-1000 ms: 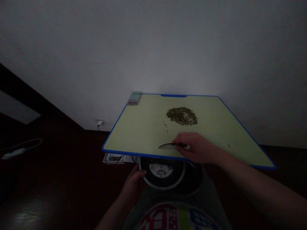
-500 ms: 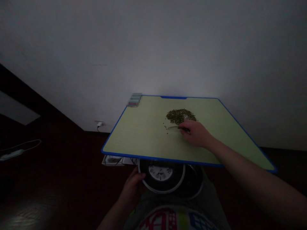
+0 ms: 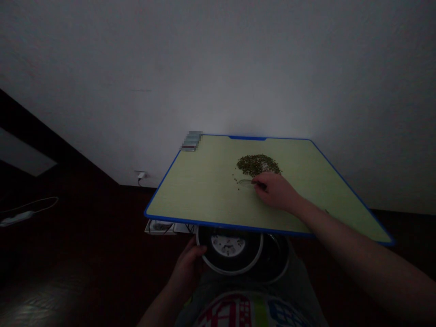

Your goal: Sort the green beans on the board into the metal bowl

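My right hand (image 3: 274, 190) is closed on the dark handle of a spoon (image 3: 245, 183), its pale oval end pointing left just over the board. Right beyond the fingers lies a heap of small brown-green grains (image 3: 254, 163), with a few strays near the spoon. Below the board's front edge, my left hand (image 3: 190, 259) grips the left rim of a round dark bowl (image 3: 252, 256) with a white rim. Several dark grains lie on the bowl's pale centre. The board hides the bowl's far side.
The pale table board (image 3: 190, 186) has a blue edge and stands against a wall. A second dark round vessel (image 3: 277, 263) sits beside the bowl, above my lap. A blurred stack (image 3: 191, 141) occupies the far left corner. A plug (image 3: 141, 175) is in the wall.
The spoon has turned slightly, so its oval end shows wider now. My right hand has barely shifted; my left hand and the bowl stay in place.
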Demonstrator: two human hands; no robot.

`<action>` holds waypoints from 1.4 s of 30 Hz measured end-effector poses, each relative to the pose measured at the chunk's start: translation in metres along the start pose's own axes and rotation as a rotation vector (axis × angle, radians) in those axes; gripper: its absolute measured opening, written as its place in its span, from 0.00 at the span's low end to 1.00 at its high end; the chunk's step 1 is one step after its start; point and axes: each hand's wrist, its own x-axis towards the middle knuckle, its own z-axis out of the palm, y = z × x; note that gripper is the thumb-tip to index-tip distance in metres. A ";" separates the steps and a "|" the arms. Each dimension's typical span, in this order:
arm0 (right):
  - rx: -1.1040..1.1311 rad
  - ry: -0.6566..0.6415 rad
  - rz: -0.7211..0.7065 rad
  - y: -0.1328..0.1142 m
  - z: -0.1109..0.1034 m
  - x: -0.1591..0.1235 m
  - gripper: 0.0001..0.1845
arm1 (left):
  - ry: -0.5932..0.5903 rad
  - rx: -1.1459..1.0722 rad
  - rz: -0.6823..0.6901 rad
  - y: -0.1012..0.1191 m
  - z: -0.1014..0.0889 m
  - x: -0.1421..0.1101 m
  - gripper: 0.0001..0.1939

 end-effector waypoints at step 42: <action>-0.004 0.033 -0.069 -0.008 -0.003 -0.005 0.12 | 0.004 -0.020 -0.023 -0.005 -0.004 0.001 0.31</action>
